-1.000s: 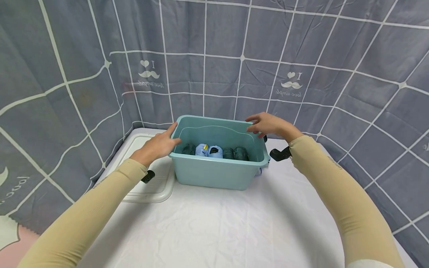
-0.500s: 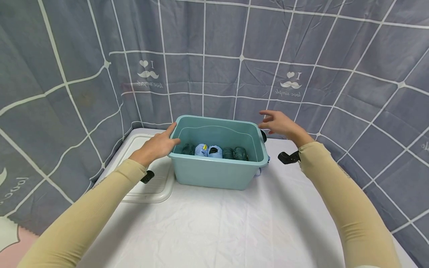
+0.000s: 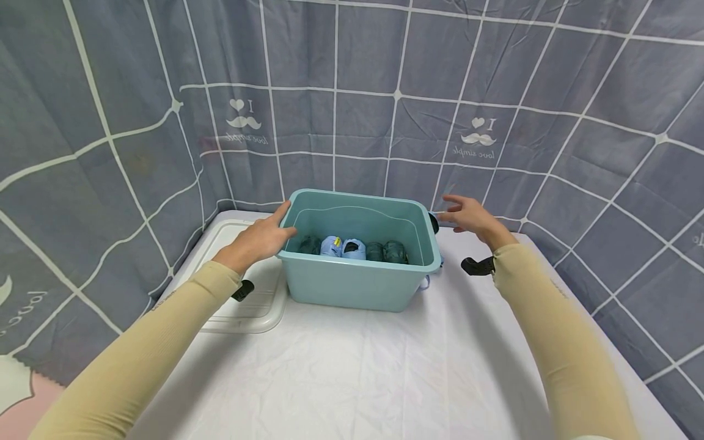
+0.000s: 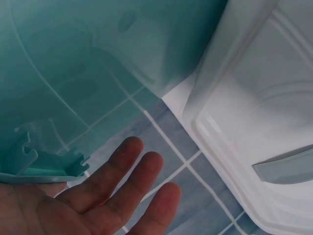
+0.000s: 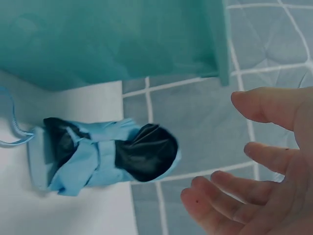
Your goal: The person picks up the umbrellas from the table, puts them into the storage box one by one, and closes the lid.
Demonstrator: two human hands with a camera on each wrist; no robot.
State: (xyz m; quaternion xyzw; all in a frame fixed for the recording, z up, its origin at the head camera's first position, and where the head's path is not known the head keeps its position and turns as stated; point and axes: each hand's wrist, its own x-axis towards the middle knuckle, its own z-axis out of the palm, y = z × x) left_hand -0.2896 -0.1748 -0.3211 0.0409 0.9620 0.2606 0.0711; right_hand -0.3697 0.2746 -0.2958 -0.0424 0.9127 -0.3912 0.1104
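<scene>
**Reaching past the bin for the rolled bundle**

Steadying the teal bin [image 3: 360,269] falls to the left hand [image 3: 258,239], which rests against the bin's left rim with fingers straight, thumb hooked at the edge; nothing is pinched. The right hand [image 3: 472,219] hovers beyond the bin's right rim, fingers spread and relaxed, touching nothing. Just below it, on the white bench [image 3: 352,373] against the bin's right wall, lies a blue-and-black rolled bundle [image 5: 105,154].

To do this well, as I judge it, the right grip should come down over the middle of the roll and close around its whole girth so the folds do not spring loose, while the left hand keeps the bin from sliding. The thin blue loop [image 5: 12,129] at the roll's end looks likely to snag on the bin's lip.

From the head view the bundle is almost wholly hidden behind the bin. Rolled items [image 3: 352,249] line the bin's floor, but their count is unclear. A clear lid [image 3: 250,308] lies left of the bin, partly covered by the forearm.
</scene>
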